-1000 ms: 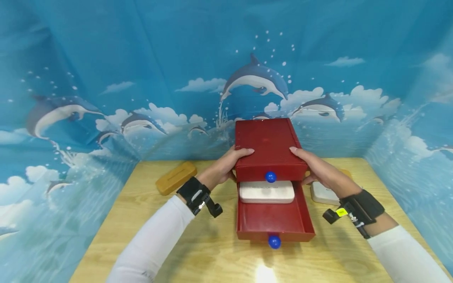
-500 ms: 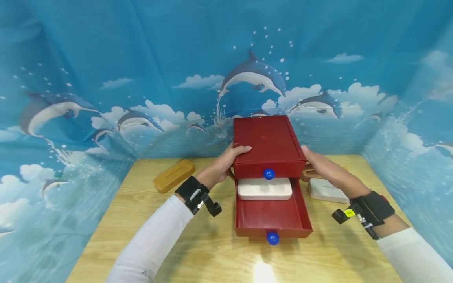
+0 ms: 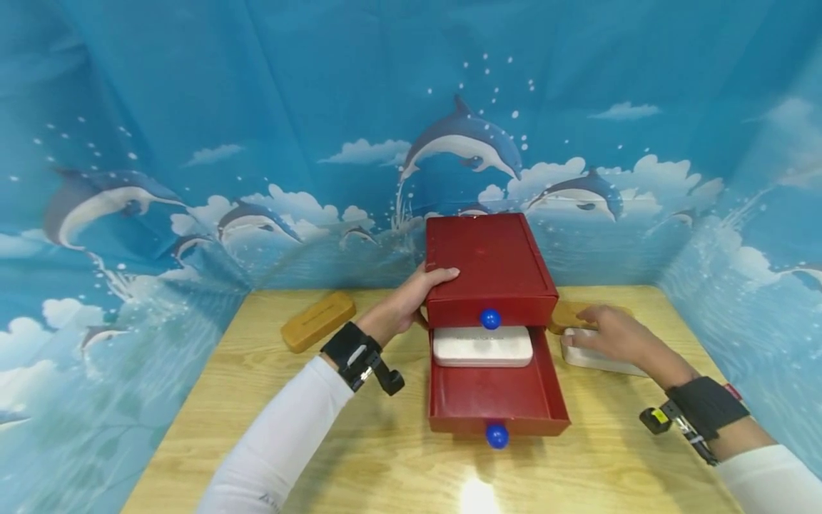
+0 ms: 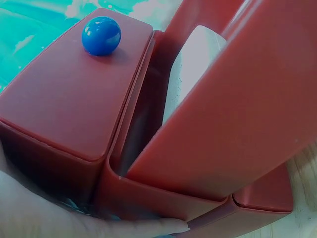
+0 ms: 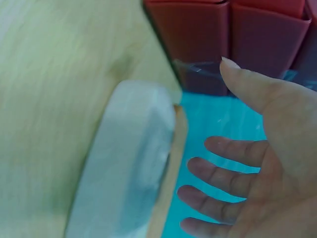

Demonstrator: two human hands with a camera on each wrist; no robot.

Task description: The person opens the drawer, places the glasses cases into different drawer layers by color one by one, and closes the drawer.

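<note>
On my head feed I see a tan case (image 3: 317, 321) lying slanted at 8 o'clock on a pale wooden table (image 3: 257, 428). A blue backdrop (image 3: 321, 86) rises behind, one printed dolphin (image 3: 464, 132) leaping at 1 o'clock, another at 9.

A boxy red plastic drawer cabinet (image 3: 484, 253) stands with its upper drawer (image 3: 456, 314) closed and lower drawer (image 3: 491, 392) pulled out; a rounded white oblong case (image 5: 119, 168) lies just right of the cabinet.

1 case (image 3: 483, 350) in drawer (image 3: 493, 394) — 2 cases (image 3: 597, 362) right, 1 left.
</note>
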